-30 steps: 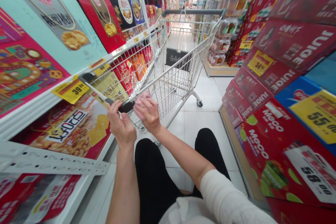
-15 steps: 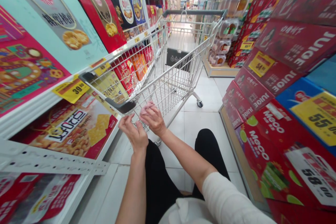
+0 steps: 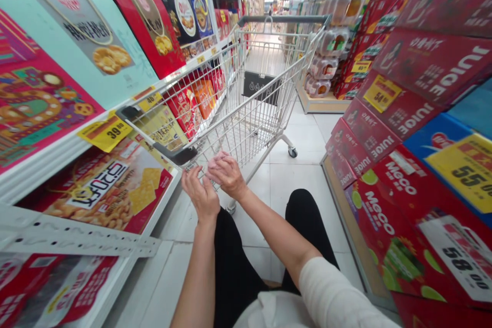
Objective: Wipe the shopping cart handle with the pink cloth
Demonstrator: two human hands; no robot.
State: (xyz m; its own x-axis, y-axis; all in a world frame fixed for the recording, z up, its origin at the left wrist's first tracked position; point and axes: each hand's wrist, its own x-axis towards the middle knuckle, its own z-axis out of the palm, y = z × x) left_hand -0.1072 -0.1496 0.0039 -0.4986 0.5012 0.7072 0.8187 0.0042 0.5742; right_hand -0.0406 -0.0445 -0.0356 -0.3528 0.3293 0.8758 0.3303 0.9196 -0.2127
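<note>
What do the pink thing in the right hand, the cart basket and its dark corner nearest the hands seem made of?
Pink thing: probably soft, matt cloth, from its crumpled folds; blurred, so unsure.
Cart basket: likely metal wire, thin bars with a silvery shine.
Dark corner: perhaps moulded plastic, smooth and rounded with a faint sheen.

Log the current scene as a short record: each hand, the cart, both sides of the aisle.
Right hand: holds a crumpled pink cloth
Left hand: fingers loosely curled, no item visible in it; contact with the cloth unclear
Shopping cart: ahead, its dark corner piece just beyond the hands
Left side: shelves of boxed goods; yellow price tag reads 39
Right side: red Meco boxes; white price tag reads 58.00
</note>
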